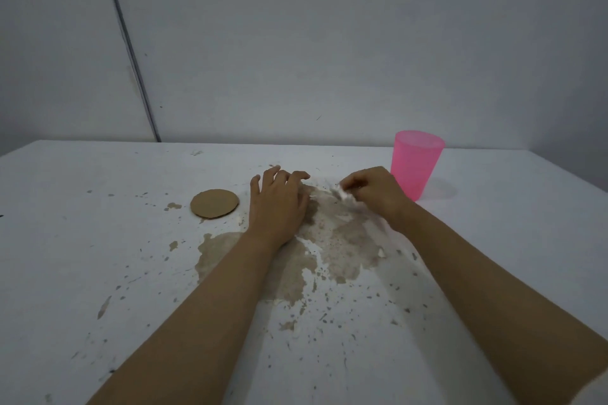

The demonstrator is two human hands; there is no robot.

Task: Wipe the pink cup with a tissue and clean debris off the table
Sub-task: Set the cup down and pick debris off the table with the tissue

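A translucent pink cup (415, 164) stands upright on the white table (98, 240), at the back right. Just left of it my right hand (375, 191) pinches a small blurred wad of white tissue (342, 194) and presses it onto the table. My left hand (278, 202) lies flat, palm down, fingers spread, beside the tissue. Dark specks of debris (329, 240) are scattered between and in front of both hands.
A round brown cardboard disc (214, 203) lies left of my left hand. Large brown worn patches (289, 266) and chipped spots mark the table's middle. A grey wall (296, 43) rises right behind the table's far edge.
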